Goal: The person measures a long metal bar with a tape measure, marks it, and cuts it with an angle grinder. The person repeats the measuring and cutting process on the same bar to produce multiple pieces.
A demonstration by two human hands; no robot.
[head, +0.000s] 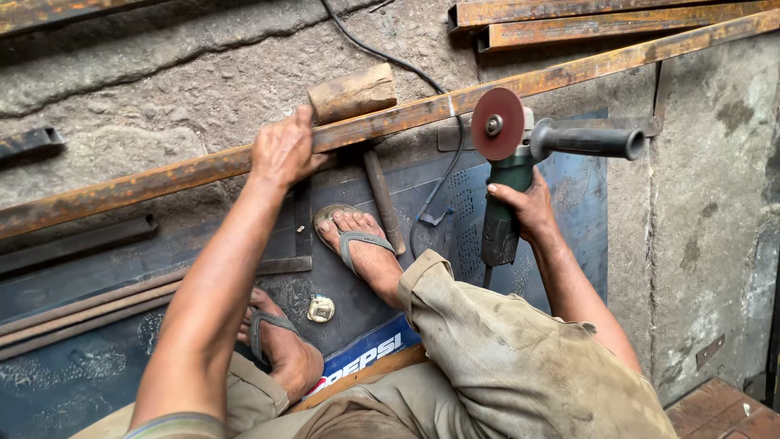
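Note:
A long rusty steel bar (146, 182) runs across the floor from lower left to upper right. My left hand (283, 150) presses down on it near the middle, fingers over its top edge. A wooden block (353, 93) props the bar just behind that hand. My right hand (526, 206) grips the green body of an angle grinder (505, 185). Its red cutting disc (497, 123) stands upright just in front of the bar, and its black side handle (587, 141) points right. The grinder's black cable (382, 55) trails back over the floor.
A hammer (382, 197) lies under the bar beside my sandalled right foot (363, 246). A tape measure (321, 308) rests between my feet on a dark metal sheet (73, 374). More rusty bars (585, 23) lie at the top right, rods (81, 313) at the left, rough concrete floor (715, 203) at the right.

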